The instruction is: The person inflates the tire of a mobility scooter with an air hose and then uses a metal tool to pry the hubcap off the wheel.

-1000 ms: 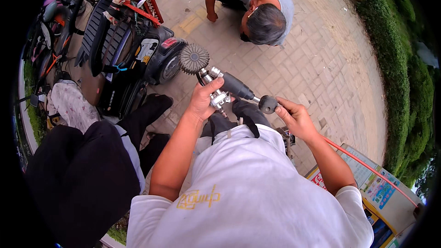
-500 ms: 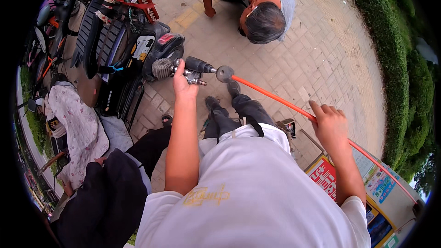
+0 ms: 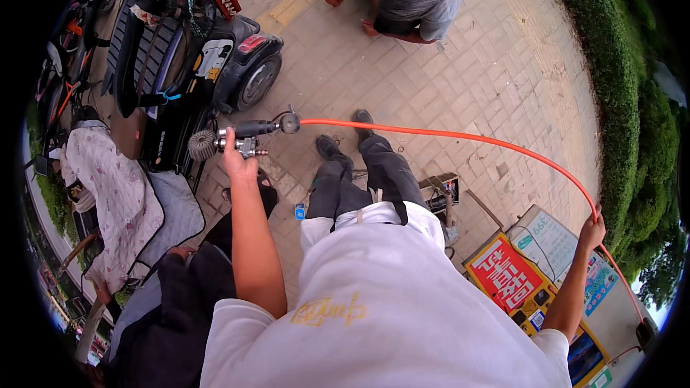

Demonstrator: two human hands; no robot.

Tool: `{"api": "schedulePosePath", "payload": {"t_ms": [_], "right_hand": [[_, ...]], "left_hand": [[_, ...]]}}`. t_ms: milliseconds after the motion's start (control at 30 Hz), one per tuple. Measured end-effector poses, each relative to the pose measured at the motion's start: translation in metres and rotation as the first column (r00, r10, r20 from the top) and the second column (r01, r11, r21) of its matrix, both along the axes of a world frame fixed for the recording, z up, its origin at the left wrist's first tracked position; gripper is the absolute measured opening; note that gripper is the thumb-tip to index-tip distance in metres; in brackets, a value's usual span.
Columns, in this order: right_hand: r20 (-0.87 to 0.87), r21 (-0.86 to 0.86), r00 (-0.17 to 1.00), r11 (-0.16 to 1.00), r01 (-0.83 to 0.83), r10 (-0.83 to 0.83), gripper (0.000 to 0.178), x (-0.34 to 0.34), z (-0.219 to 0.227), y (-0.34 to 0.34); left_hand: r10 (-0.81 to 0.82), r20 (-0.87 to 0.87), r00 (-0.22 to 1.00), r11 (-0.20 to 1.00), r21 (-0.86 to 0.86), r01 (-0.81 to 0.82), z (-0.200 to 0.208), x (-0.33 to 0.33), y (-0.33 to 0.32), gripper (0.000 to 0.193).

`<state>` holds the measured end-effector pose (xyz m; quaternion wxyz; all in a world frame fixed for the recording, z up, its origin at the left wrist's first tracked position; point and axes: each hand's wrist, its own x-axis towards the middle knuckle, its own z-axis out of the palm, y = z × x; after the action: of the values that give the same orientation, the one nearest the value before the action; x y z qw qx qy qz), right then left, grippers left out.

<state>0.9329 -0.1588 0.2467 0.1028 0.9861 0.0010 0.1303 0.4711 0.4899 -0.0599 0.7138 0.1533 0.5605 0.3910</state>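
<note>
My left hand [image 3: 240,164] is wrapped round an air tool [image 3: 254,128] with a ribbed grey cylinder, a black barrel and metal fittings. A round grey disc sits at its right end, where an orange hose [image 3: 431,131] joins it. The hose bows across the paving to my right hand [image 3: 592,232], held out far to the right, its fingers closed round the hose. Beyond that hand it runs down to a dark fitting at the right rim. Just beyond the tool stands an electric scooter [image 3: 248,47], its rear wheel [image 3: 260,82] facing me.
A crouching person [image 3: 413,0] is at the far side. Another person in dark clothes [image 3: 172,309] is close on my left, by a scooter with a flowered cover [image 3: 108,194]. Red and yellow signs [image 3: 503,273] and a tool box [image 3: 440,190] stand right; a hedge [image 3: 618,115] lines the edge.
My left hand has carried the tool left and slightly nearer. My right hand has moved right along the hose, which now bows. The crouching person has shifted farther away in the view.
</note>
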Motion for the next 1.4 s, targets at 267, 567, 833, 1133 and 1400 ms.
{"api": "schedulePosePath", "payload": {"t_ms": [267, 567, 833, 1133, 1400], "right_hand": [[-0.366, 0.235, 0.849, 0.920, -0.312, 0.381, 0.049, -0.071, -0.192, 0.245], [-0.396, 0.527, 0.598, 0.706, -0.474, 0.697, 0.045, -0.127, -0.276, 0.511], [-0.441, 0.552, 0.343, 0.552, -0.625, 0.829, 0.037, -0.203, -0.319, 0.670], [-0.874, 0.242, 0.025, 0.480, -0.843, 0.485, 0.067, -0.173, -0.317, 0.477], [-0.240, 0.957, -0.604, 0.291, -0.013, 0.760, 0.048, -0.323, -0.263, 0.538]], "left_hand": [[0.034, -0.340, 0.940, 0.967, 0.250, 0.055, 0.059, -0.077, -0.043, 0.019], [0.030, -0.432, 0.902, 0.974, 0.214, 0.070, 0.054, -0.111, -0.103, 0.025], [0.152, -0.462, 0.874, 0.978, 0.198, -0.066, 0.046, -0.129, -0.124, 0.027], [0.125, -0.197, 0.972, 0.990, 0.084, -0.110, 0.047, -0.097, -0.110, 0.014], [0.048, 0.105, 0.993, 0.996, -0.083, -0.039, 0.056, -0.023, -0.117, 0.019]]}}
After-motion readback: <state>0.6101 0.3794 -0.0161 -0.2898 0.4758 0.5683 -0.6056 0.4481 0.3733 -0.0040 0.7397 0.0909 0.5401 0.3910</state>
